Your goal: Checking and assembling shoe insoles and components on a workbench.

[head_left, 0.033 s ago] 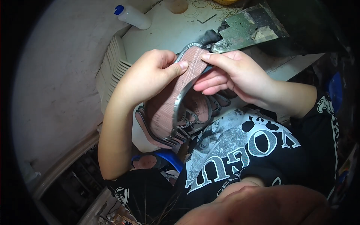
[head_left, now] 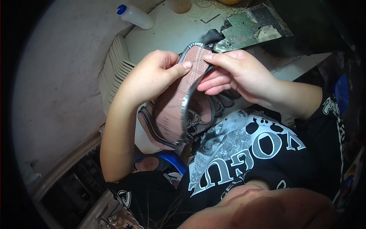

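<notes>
Between my two hands is a shoe insole (head_left: 171, 105), its face pinkish brown with scored lines and its dark rim pleated over the edge. My left hand (head_left: 148, 78) is closed on the insole's upper left side, thumb on the face, fingers mostly hidden behind. My right hand (head_left: 248, 74) pinches the opposite edge with its thumb, the other fingers curled beneath. The insole's broad lower end hangs toward me, slightly blurred. Below it lies a stack of similar insoles (head_left: 146, 128), and more loose insoles (head_left: 206, 108) lie to its right, partly covered.
A row of pale curved pieces (head_left: 116, 70) leans at the table's left. A white bottle with a blue cap (head_left: 139, 18) and a hex key (head_left: 210, 19) lie farther back on the table (head_left: 171, 30). A worn green machine plate (head_left: 248, 32) juts in beyond my right hand.
The insole's lower end has swung slightly to the right. Both hands keep their hold almost in place.
</notes>
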A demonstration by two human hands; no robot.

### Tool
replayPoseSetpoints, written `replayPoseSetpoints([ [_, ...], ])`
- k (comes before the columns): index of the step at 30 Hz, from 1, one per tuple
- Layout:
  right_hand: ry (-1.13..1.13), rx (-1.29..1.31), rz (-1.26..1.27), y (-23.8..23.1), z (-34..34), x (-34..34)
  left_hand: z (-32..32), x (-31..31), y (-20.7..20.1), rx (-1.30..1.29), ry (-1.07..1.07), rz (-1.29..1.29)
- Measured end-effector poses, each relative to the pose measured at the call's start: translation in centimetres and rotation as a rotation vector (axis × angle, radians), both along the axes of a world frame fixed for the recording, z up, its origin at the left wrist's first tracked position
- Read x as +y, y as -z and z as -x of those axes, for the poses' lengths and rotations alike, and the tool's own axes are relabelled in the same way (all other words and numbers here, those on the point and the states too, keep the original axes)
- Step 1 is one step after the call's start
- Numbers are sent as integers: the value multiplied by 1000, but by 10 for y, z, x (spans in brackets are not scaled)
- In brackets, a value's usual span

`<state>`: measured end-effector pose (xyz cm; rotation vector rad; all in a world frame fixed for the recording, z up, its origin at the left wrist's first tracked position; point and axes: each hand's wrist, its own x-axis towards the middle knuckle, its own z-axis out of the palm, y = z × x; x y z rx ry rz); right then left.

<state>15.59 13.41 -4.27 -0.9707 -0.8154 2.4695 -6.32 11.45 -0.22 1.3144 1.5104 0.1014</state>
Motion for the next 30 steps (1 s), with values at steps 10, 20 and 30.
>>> replayPoseSetpoints([
  [10, -191, -30, -237, 2, -50, -6, -45, -24, 0, -339, -375, 259],
  [20, -288, -39, -353, 20, -99, 7, -31, -7, 19, -312, -464, 128],
  [30, -60, 79, -250, 11, -7, -18, 25, -16, 32, -466, -600, -304],
])
